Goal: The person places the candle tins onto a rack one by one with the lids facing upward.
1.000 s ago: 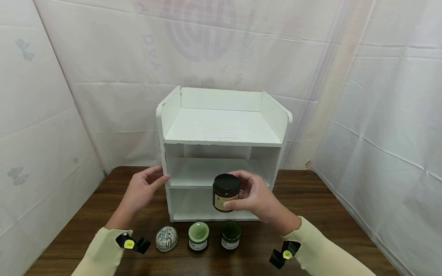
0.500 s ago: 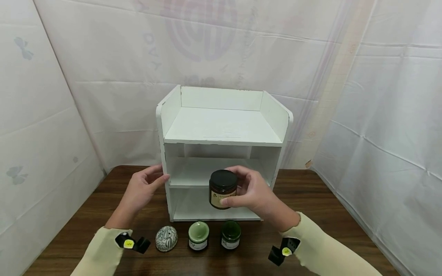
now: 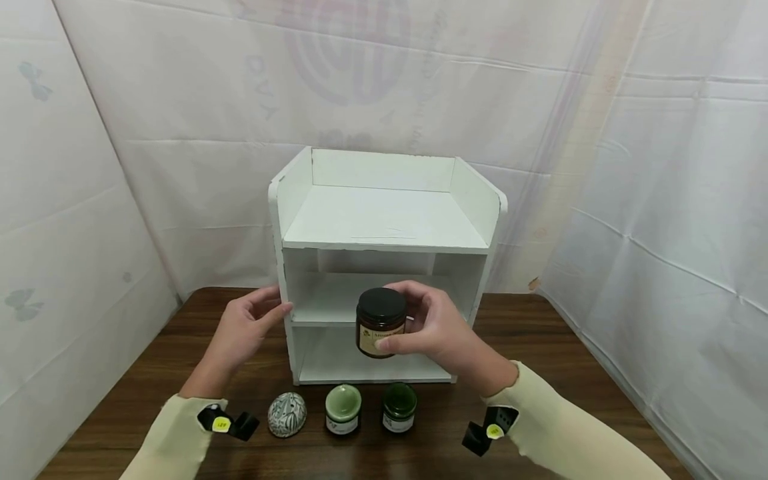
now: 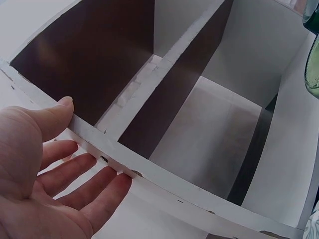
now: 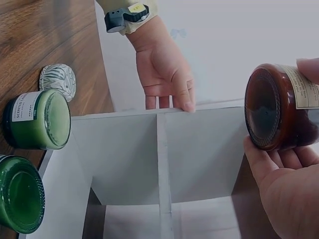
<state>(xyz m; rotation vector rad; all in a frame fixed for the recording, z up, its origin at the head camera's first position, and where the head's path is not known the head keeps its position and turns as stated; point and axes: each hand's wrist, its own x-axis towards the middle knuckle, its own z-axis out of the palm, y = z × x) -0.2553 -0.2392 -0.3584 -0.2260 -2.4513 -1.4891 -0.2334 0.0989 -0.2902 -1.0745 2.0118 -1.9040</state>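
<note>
My right hand (image 3: 441, 333) grips an amber glass jar (image 3: 381, 313) with a black lid and a tan label. It is upright, held in front of the white shelf unit (image 3: 384, 217) near the middle shelf's front edge. In the right wrist view the jar's dark round base (image 5: 262, 107) shows, with the thumb on one side and fingers on the other. My left hand (image 3: 243, 333) holds the unit's left side panel, thumb at the front edge and fingers against the outer face. In the left wrist view, those fingertips (image 4: 122, 181) meet the panel's outside.
On the wooden table (image 3: 516, 347), before the unit, stand a patterned grey-and-white domed object (image 3: 287, 415), a light green candle jar (image 3: 343, 409) and a dark green one (image 3: 399, 407). White fabric (image 3: 198, 167) hangs behind and at both sides.
My right hand has carried the amber jar slightly up and to the left, toward the middle shelf. The left hand has stayed at the side panel.
</note>
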